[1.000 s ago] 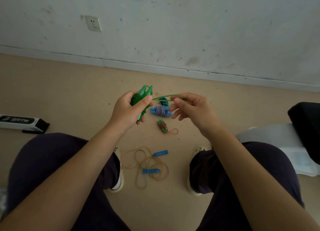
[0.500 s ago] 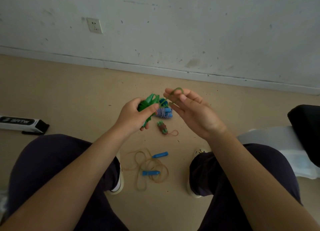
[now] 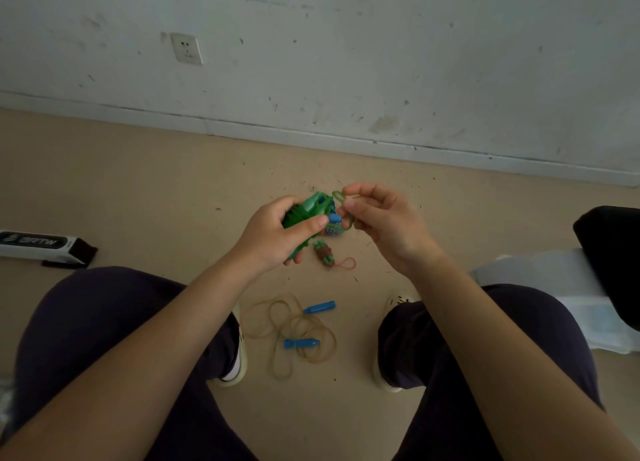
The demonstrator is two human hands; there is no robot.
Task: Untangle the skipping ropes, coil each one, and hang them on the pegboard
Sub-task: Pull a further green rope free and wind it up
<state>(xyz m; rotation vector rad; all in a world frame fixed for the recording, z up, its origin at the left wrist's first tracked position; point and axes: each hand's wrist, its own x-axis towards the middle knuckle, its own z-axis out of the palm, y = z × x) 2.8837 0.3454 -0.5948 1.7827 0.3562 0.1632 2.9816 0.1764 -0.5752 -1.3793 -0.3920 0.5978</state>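
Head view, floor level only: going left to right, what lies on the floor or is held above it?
Black-and-white box → left hand gripping the green rope bundle → right hand pinching the green rope's loose end → white sheet → black object.

My arms are bare from the near edge of view to the wrists, with no sleeve showing. My left hand and right hand wear no rings, watch or gloves. I wear dark navy trousers over both knees. My shoes are pale cream with a dark inner lining.
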